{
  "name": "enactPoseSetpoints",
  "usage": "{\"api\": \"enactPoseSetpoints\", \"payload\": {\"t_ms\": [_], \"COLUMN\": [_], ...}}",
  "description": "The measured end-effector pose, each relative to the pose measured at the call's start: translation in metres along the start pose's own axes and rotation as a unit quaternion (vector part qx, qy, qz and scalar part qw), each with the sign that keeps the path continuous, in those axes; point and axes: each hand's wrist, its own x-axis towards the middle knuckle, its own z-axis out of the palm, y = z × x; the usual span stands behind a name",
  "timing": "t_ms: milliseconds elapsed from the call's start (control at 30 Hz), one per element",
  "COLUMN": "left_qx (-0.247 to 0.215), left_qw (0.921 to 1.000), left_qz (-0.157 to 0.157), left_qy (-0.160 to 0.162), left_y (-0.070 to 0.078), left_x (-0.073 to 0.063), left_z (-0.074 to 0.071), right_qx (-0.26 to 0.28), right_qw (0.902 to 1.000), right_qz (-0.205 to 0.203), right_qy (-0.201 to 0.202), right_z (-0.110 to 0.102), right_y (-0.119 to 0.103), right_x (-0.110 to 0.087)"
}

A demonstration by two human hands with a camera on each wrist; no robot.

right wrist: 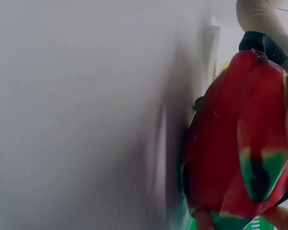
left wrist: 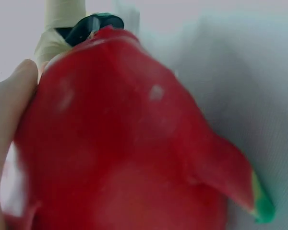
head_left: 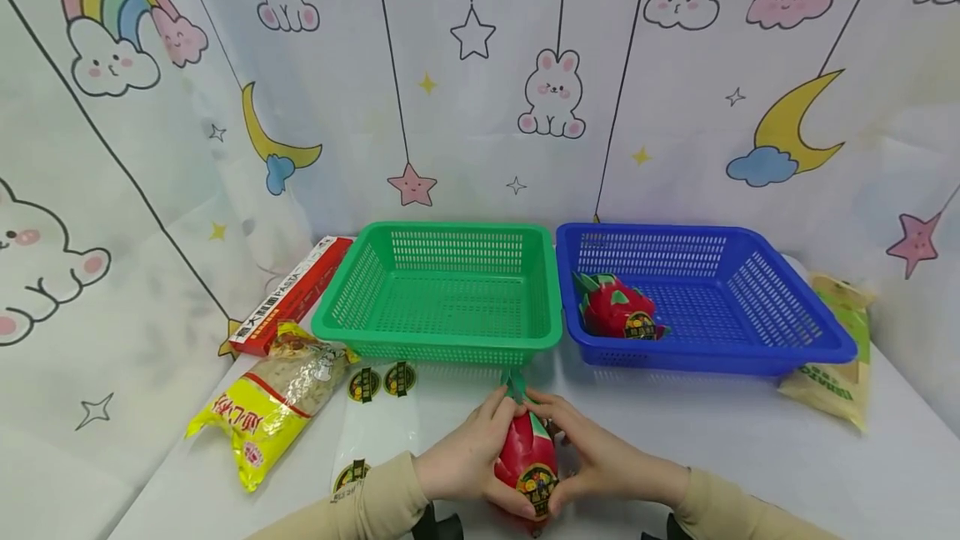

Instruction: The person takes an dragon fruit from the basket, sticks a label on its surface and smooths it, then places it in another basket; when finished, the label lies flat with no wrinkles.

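A red dragon fruit (head_left: 516,447) with green-tipped scales lies at the front of the white table, its leafy end pointing away from me. A round black-and-gold sticker (head_left: 537,483) is on its upper near side. My left hand (head_left: 468,455) grips the fruit from the left, thumb beside the sticker. From the other side my right hand (head_left: 603,458) holds it, fingers near the leafy end and thumb at the sticker's right edge. Red skin of the fruit (left wrist: 120,129) fills much of the left wrist view. In the right wrist view the fruit (right wrist: 221,143) shows its side scales.
A sheet of round stickers (head_left: 375,432) lies left of the hands. Behind are a green basket (head_left: 438,348) and a blue basket (head_left: 720,357) holding another stickered dragon fruit (head_left: 617,308). A yellow bag (head_left: 279,402) and red pasta box (head_left: 292,294) lie left; another bag (head_left: 843,357) lies right.
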Motion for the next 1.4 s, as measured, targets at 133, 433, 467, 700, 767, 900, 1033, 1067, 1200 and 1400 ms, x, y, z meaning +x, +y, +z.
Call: {"api": "enactPoseSetpoints", "payload": {"t_ms": [133,433,467,700,767,900,1033,1067,1200,1400], "left_qx": [-0.02,-0.053,-0.056,-0.072,-0.075,-0.082,-0.071,-0.07,-0.082,-0.105], "left_qw": [0.9991,0.9979,0.9979,0.9968,0.9965,0.9962,0.9972,0.9973,0.996,0.9916], "left_qz": [-0.002,-0.009,-0.01,-0.02,-0.02,-0.019,-0.012,-0.011,-0.019,-0.047], "left_qy": [-0.036,-0.035,-0.031,-0.029,-0.029,-0.025,-0.018,-0.017,-0.029,-0.059], "left_y": [-0.001,0.0,0.0,-0.001,-0.001,-0.002,-0.002,-0.003,-0.002,-0.002], "left_x": [0.0,0.0,0.0,0.0,0.001,0.001,0.002,0.002,0.002,0.002], "left_z": [-0.005,-0.004,-0.003,-0.002,-0.002,-0.002,-0.001,0.0,-0.002,-0.006], "right_qx": [0.038,0.096,0.099,0.101,0.105,0.098,0.068,0.064,0.072,0.095], "right_qw": [0.9992,0.9946,0.9941,0.9938,0.9932,0.994,0.9967,0.997,0.9963,0.9932], "right_qz": [0.008,0.031,0.034,0.03,0.032,0.04,0.044,0.042,0.042,0.066], "right_qy": [-0.001,-0.026,-0.026,-0.034,-0.037,-0.031,0.001,0.009,0.021,0.012], "right_z": [-0.003,-0.01,-0.01,-0.011,-0.01,-0.005,0.0,0.001,-0.001,-0.003], "right_y": [0.002,0.001,0.0,-0.001,-0.002,-0.003,-0.003,-0.003,-0.003,-0.002], "right_x": [0.0,-0.001,-0.001,-0.001,-0.001,-0.001,0.0,0.001,0.002,0.003]}}
